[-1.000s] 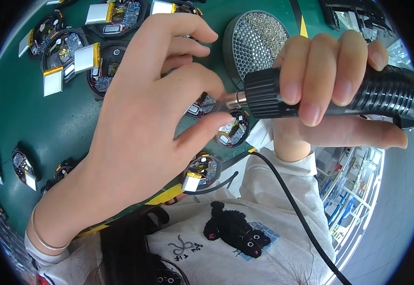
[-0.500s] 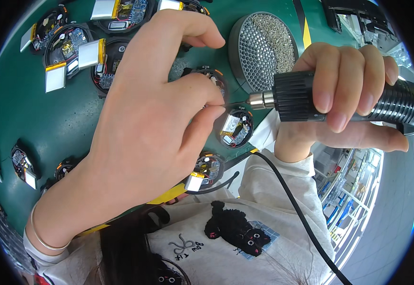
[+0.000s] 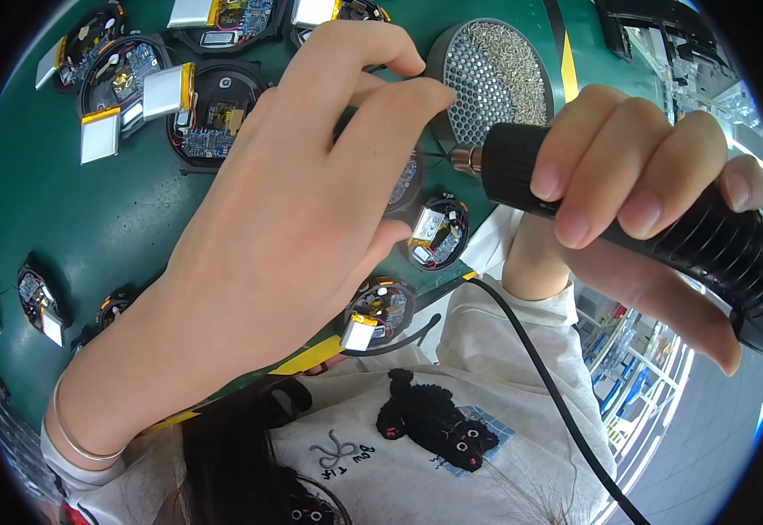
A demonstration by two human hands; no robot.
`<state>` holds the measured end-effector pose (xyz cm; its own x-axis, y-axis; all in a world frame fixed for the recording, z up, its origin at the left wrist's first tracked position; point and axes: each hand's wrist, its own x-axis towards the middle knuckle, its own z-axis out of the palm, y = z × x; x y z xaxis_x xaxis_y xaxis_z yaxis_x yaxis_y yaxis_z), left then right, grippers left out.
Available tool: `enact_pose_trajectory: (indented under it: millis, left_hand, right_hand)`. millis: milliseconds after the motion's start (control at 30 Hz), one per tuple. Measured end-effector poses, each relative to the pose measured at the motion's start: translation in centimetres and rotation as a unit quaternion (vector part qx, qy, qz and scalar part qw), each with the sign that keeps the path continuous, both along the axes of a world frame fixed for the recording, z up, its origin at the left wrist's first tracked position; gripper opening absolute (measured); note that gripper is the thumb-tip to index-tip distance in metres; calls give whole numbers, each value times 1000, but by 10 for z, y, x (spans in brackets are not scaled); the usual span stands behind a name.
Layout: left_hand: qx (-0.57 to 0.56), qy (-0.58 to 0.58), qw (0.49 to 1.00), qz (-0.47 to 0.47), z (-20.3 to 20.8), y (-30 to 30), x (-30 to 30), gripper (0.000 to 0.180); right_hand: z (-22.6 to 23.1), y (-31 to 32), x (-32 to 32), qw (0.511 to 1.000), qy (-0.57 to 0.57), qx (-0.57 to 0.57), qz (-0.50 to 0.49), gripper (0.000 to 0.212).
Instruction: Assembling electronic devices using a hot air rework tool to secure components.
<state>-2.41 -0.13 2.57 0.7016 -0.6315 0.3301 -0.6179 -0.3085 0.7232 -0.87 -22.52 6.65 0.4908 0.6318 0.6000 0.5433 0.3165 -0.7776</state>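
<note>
Black electric screwdriver (image 3: 653, 219) in right hand (image 3: 653, 188), lying near-horizontal, tip pointing left.

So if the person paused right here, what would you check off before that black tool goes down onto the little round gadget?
1. Right hand wrapped firmly round the black power screwdriver: ok.
2. Metal tip aimed at the round gadget under the left hand: ok.
3. Screw seated on the tip: cannot tell, too small.
4. Left fingertips out of the tip's path: not ok, they sit right beside it.
5. Black cord hanging free of the gadgets on the green mat: ok.
6. Round screw tray stocked and close by: ok.
</note>
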Motion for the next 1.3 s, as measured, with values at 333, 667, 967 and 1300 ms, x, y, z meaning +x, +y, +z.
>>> enact_pose_trajectory:
  millis: [333, 667, 967, 1300]
  left_hand:
    - [-65, 47, 997, 3, -5, -6, -2, 63]
    - [-57, 72, 996, 23, -19, -9, -13, 57]
    - [-27, 25, 999, 3, -18, -11, -15, 56]
    - [-88, -166, 981, 51, -41, -15, -17, 53]
  right_hand:
    - [-5, 8, -2, 1000, -12, 6, -2, 94]
    - [-6, 19, -5, 1000, -6, -25, 7, 93]
    - [-6, 16, -7, 999, -3, -51, 18, 90]
    - [-11, 19, -5, 997, 5, -63, 43, 87]
